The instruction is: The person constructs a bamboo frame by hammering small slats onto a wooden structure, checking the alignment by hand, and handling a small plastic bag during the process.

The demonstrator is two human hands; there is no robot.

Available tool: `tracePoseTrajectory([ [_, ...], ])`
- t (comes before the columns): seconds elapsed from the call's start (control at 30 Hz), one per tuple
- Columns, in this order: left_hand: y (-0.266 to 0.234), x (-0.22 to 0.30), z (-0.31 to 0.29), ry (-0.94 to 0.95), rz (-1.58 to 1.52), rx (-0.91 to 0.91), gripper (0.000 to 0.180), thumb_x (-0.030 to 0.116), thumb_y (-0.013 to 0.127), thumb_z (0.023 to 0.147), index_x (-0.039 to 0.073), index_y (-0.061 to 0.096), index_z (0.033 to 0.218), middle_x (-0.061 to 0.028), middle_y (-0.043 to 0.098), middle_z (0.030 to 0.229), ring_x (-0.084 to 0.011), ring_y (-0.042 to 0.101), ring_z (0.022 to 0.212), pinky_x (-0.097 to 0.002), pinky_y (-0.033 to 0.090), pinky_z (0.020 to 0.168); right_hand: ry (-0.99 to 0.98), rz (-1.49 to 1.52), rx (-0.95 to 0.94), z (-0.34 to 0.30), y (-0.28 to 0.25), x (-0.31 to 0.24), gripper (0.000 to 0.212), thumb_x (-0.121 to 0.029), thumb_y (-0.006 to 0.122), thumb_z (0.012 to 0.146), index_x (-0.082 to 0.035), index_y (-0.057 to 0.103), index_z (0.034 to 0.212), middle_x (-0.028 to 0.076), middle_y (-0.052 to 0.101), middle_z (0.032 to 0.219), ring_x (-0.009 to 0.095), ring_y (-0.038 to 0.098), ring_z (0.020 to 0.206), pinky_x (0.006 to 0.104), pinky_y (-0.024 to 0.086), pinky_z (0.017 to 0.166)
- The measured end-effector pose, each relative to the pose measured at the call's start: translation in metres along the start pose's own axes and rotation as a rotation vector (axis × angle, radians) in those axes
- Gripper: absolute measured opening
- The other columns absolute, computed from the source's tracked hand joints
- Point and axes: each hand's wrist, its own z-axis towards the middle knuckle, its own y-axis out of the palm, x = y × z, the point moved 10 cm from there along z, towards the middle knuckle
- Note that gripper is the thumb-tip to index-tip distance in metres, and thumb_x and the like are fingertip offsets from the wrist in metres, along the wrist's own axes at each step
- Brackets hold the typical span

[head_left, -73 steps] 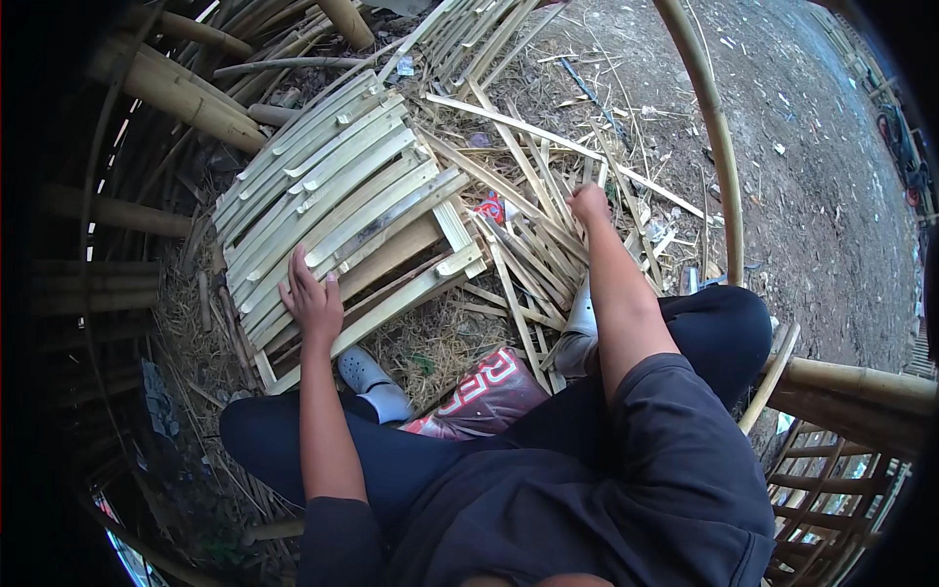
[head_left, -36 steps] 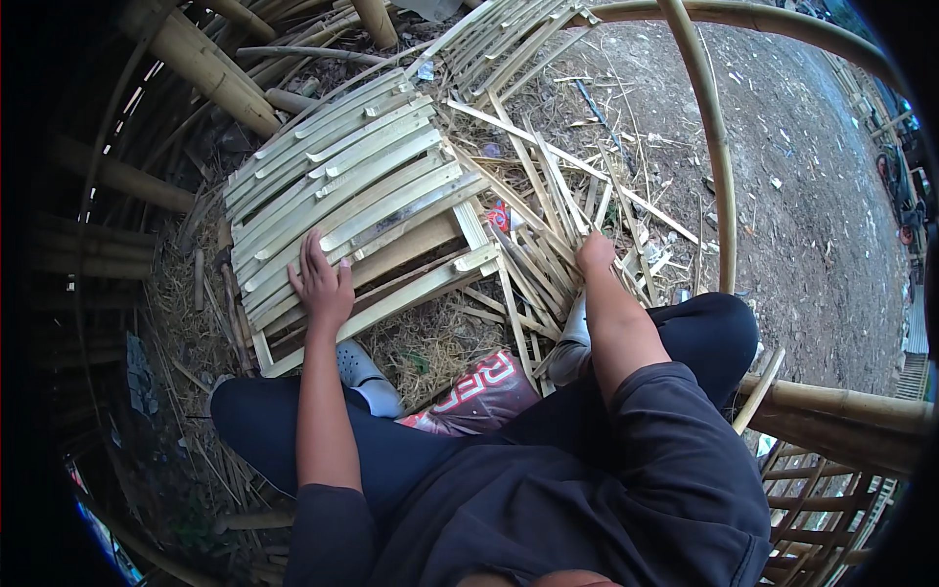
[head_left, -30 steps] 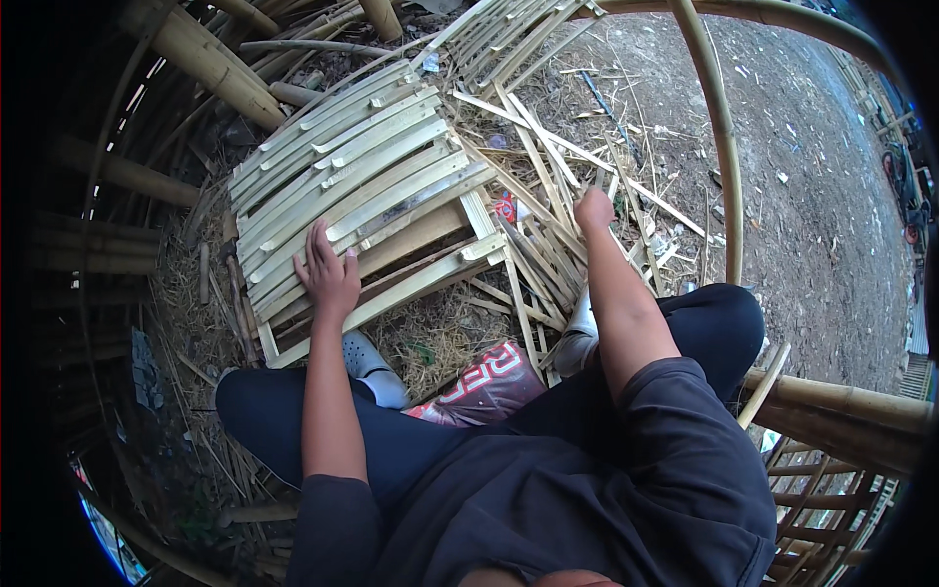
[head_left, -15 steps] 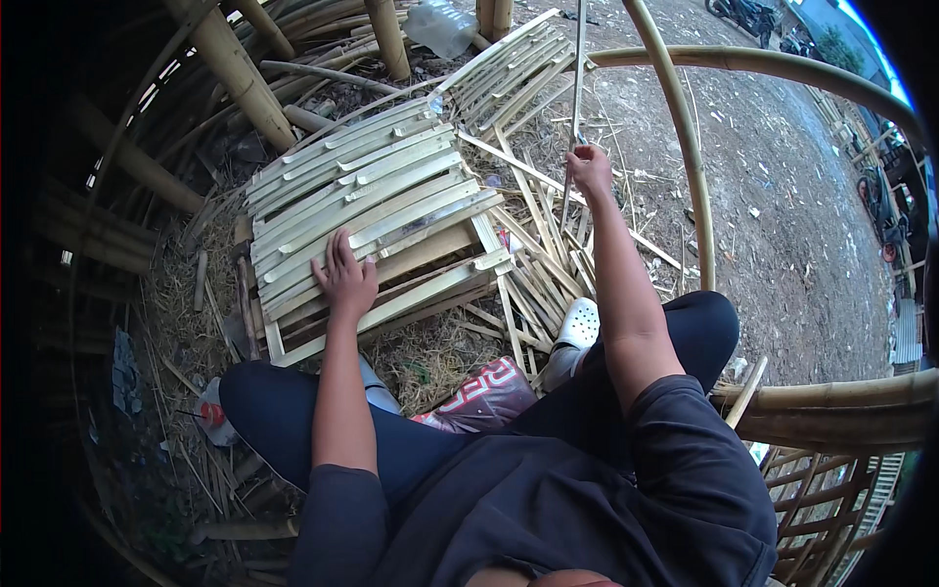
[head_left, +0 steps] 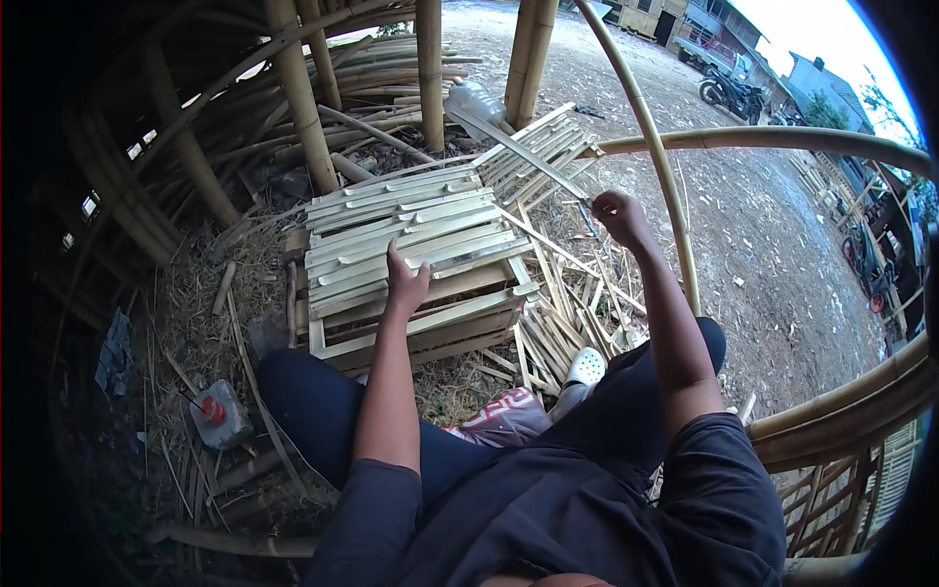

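Note:
In front of me a slatted bamboo panel (head_left: 391,245) of pale split strips lies over a wooden frame, several of its slats overlapping unevenly. My left hand (head_left: 407,284) is over its near slats, thumb and forefinger apart, with nothing seen in it. Out to the right, my right hand (head_left: 622,219) is closed at the near end of a long flat bamboo strip (head_left: 523,154), which slants up and left above a second slatted piece (head_left: 538,152). A small dark bluish object shows just below that hand; its kind is too small to tell.
Loose bamboo offcuts (head_left: 558,333) are strewn right of the panel. Bamboo posts (head_left: 429,73) rise behind it, near a clear plastic jug (head_left: 477,101). A curved bamboo pole (head_left: 653,137) stands right of my arm. A container with a red top (head_left: 211,409) sits by my left knee.
The strip in my right hand has swung from upright to slanting left across the second slatted piece. My left hand has lifted and turned from lying flat on the slats. The view has tilted up.

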Motion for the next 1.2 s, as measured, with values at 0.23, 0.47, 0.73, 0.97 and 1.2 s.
tracePoseTrajectory([
  [0.23,-0.057,0.075,-0.014,0.133,-0.435,-0.155,0.071,0.019,0.066,0.1,0.003,0.026,0.156,-0.0266,0.046,0.152,-0.037,0.041,0.146,-0.0421,0.04,0.114,-0.171,0.026,-0.175,-0.028,-0.011,-0.083,0.012,-0.013,0.072,0.094,-0.005,0.075,0.102,0.01,0.077,0.097,0.021,0.073,0.091,0.0353,0.058,0.083],
  [0.47,-0.157,0.121,-0.033,0.122,-0.347,-0.06,0.039,0.012,0.064,0.102,-0.001,0.052,0.137,-0.01,0.071,0.116,-0.0156,0.07,0.105,-0.0292,0.055,0.081,-0.243,0.093,-0.322,-0.01,0.022,-0.144,0.016,-0.019,0.076,0.092,-0.007,0.077,0.102,0.009,0.077,0.095,0.021,0.073,0.088,0.036,0.058,0.081],
  [0.73,-0.241,0.078,-0.036,-0.112,-0.174,-0.014,0.031,0.014,0.068,0.099,0.001,0.06,0.126,-0.006,0.071,0.105,-0.0127,0.073,0.092,-0.025,0.053,0.067,-0.446,0.181,-0.542,0.026,0.106,-0.199,0.018,-0.016,0.08,0.087,-0.007,0.076,0.102,0.007,0.075,0.094,0.02,0.071,0.084,0.0358,0.058,0.081],
  [0.97,-0.244,-0.005,-0.064,-0.441,0.023,-0.096,0.036,0.005,0.067,0.097,0.001,0.056,0.131,-0.0101,0.066,0.114,-0.0169,0.073,0.091,-0.0292,0.057,0.065,-0.463,0.175,-0.767,0.009,0.201,-0.199,0.015,-0.005,0.08,0.08,-0.003,0.076,0.094,0.009,0.076,0.091,0.02,0.073,0.087,0.0333,0.058,0.081],
  [1.2,-0.214,-0.055,-0.061,-0.455,0.175,-0.29,0.032,-0.002,0.068,0.09,-0.003,0.068,0.123,-0.0126,0.071,0.108,-0.0204,0.072,0.095,-0.0301,0.056,0.085,-0.368,0.091,-0.827,-0.029,0.24,-0.175,0.019,-0.011,0.078,0.082,-0.001,0.075,0.098,0.017,0.074,0.086,0.031,0.074,0.082,0.0389,0.059,0.075],
])
